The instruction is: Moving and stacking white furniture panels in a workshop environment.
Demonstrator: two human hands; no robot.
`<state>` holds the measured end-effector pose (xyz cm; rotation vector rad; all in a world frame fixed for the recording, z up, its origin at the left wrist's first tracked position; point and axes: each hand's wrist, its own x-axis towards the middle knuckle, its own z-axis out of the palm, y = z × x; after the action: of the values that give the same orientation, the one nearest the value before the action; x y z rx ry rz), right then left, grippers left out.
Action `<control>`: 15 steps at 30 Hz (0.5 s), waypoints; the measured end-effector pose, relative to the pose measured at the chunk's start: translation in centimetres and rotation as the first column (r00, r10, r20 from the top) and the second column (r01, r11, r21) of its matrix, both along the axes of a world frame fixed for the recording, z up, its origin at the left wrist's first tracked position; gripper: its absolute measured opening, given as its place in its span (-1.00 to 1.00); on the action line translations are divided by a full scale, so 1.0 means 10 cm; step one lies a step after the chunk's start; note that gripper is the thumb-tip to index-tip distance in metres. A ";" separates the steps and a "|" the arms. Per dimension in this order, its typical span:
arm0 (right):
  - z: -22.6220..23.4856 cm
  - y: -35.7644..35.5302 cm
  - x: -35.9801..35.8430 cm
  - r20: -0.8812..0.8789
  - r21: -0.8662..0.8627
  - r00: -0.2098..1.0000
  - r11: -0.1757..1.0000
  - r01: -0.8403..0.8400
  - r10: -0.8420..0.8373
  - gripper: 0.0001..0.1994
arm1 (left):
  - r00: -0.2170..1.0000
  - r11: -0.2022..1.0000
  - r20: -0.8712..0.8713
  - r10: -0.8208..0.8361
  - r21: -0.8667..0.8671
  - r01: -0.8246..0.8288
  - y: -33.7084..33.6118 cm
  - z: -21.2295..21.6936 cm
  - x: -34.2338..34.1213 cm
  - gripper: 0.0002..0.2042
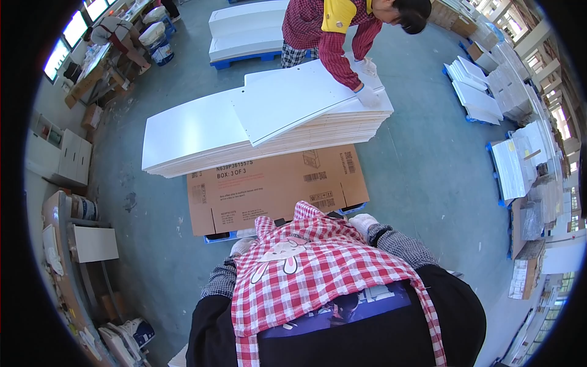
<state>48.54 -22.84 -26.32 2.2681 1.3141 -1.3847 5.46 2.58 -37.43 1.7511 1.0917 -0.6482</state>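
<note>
My left hand [243, 246], in a white glove, is low in front of me, partly covered by my red-and-white checked apron [330, 257]. On the other side of the apron is my right hand [364, 224], also gloved in white. The fingers of both hands are too hidden to read. Just beyond them lies a printed brown cardboard sheet [275, 196], close to both hands. A stack of long white boards [189, 131] rests on its far part. One white panel [293, 101] lies askew on top. Across the stack, a co-worker's gloved hand [368, 96] touches the panels' right end.
The co-worker [309, 27] in a red checked top bends over the far side. More white panels [247, 30] sit on a blue pallet behind. Panel stacks [477, 98] line the right. Shelving [92, 241] stands at left, and another person [116, 37] works at a far-left bench.
</note>
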 end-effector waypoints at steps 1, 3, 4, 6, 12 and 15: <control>0.03 0.06 0.04 -0.019 -0.020 0.999 0.999 0.045 -0.045 -0.76 | 1.000 1.000 0.011 -0.005 0.013 0.005 0.04 -0.04 0.02 -0.59; 0.12 0.13 0.08 0.034 0.070 0.994 0.992 -0.106 0.104 -0.77 | 0.999 0.999 0.032 -0.007 0.041 0.005 0.09 -0.13 0.05 -0.59; 0.15 0.14 0.06 0.093 0.145 0.966 0.957 -0.252 0.241 -0.77 | 0.999 0.998 0.041 -0.003 0.058 0.000 0.06 -0.16 0.09 -0.59; 0.11 -0.01 -0.09 0.082 0.236 0.979 0.951 -0.199 0.185 -0.77 | 0.999 0.999 0.033 -0.032 0.035 0.031 -0.05 -0.19 -0.05 -0.59; 0.00 -0.19 -0.03 0.006 0.057 0.965 0.963 -0.263 0.263 -0.69 | 0.997 0.992 0.053 -0.061 0.117 0.054 -0.37 -0.27 0.10 -0.59; -0.13 -0.29 0.05 0.027 0.007 0.977 0.977 -0.214 0.214 -0.68 | 0.990 0.999 -0.130 0.046 0.008 -0.046 -0.32 -0.07 0.32 -0.50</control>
<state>49.05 -25.76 -27.66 2.0702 1.5086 -1.2744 8.69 -0.66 -38.15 1.7017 1.2199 -0.7401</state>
